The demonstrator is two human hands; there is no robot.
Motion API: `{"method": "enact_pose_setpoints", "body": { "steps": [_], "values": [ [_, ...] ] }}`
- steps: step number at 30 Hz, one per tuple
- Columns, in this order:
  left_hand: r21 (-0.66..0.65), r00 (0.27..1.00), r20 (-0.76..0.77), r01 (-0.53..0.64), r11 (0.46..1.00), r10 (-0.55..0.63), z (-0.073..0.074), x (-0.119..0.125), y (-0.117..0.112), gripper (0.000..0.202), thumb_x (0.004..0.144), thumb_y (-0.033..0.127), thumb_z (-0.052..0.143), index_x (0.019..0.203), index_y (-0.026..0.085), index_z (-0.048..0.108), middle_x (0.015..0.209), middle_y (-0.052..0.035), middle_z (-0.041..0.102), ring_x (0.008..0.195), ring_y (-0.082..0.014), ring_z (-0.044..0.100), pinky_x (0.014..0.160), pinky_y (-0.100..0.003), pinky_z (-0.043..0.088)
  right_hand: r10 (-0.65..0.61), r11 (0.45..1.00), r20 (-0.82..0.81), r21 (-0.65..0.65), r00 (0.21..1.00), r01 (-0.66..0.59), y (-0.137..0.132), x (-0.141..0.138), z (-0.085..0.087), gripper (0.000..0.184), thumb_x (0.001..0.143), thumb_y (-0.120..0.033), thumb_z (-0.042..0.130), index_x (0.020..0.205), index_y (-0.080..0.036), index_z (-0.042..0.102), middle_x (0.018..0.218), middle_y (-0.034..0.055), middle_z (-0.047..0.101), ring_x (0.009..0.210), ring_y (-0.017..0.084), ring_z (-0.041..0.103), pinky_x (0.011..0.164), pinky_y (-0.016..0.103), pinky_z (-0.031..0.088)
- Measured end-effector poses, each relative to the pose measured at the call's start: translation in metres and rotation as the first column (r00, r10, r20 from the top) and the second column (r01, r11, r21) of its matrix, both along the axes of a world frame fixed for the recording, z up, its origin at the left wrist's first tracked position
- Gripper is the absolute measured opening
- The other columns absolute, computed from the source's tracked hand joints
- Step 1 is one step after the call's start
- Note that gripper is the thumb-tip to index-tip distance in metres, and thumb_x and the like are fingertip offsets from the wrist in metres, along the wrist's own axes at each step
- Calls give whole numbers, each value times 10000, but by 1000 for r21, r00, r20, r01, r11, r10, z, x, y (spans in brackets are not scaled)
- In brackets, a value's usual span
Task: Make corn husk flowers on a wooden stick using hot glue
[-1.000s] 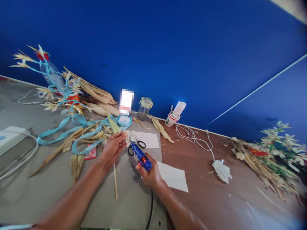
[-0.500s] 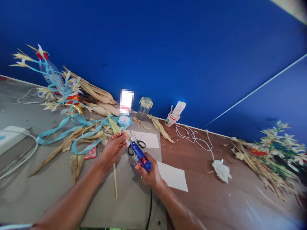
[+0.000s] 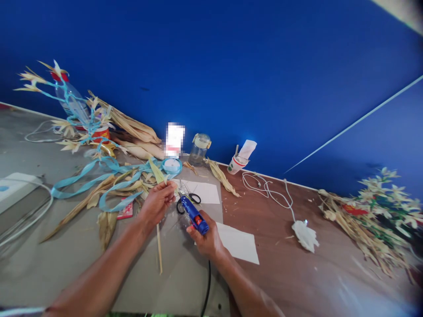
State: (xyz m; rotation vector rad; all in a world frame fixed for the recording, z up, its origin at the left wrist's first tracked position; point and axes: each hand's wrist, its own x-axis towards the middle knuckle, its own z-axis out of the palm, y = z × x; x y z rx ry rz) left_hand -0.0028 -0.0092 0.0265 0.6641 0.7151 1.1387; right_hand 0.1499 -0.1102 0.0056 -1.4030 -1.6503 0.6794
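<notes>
My left hand (image 3: 158, 201) is closed on a thin stick (image 3: 159, 251) whose lower end hangs below the fist; a pale green corn husk piece (image 3: 156, 171) rises above the fingers. My right hand (image 3: 206, 240) grips a blue glue gun (image 3: 193, 213), its nozzle pointing up and left toward the left fingertips. A black cord (image 3: 208, 286) runs down from the glue gun. Scissors with black handles (image 3: 194, 198) lie on the table just behind the nozzle, partly covered by it. What the left fingertips pinch is too small to make out fully.
Left of my hands lie dried husks (image 3: 107, 229) and light blue ribbon (image 3: 79, 178). White paper sheets (image 3: 239, 244) rest nearby. A glass jar (image 3: 198, 152) and a paper cup (image 3: 236, 165) stand by the blue wall. White cable (image 3: 280, 197) and husk flowers (image 3: 383, 198) are at the right.
The glue gun has shifted very slightly down and left in my right hand. My left hand stays in place with the stick.
</notes>
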Motion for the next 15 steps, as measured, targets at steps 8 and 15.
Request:
{"method": "enact_pose_setpoints", "body": {
  "steps": [8, 15],
  "values": [
    [-25, 1000, -17, -4, 1000, 3, 1, 0, 0, 218, 644, 218, 709, 588, 147, 511, 472, 77, 359, 437, -32, 330, 476, -166, 330, 8, 999, -37, -44, 999, -9, -1, -1, 0, 285, 773, -458, 527, 732, -189, 445, 638, -6, 463, 553, 117, 417, 509, 237, 364],
    [-10, 1000, -7, 6, 1000, -6, 1, 1, -1, 185, 630, 214, 720, 610, 144, 549, 448, 82, 356, 418, -28, 311, 466, -158, 321, 6, 1000, -29, -14, 1000, -6, 0, -3, 3, 301, 768, -473, 524, 706, -193, 433, 613, -15, 443, 544, 109, 389, 476, 222, 345]
  ]
}}
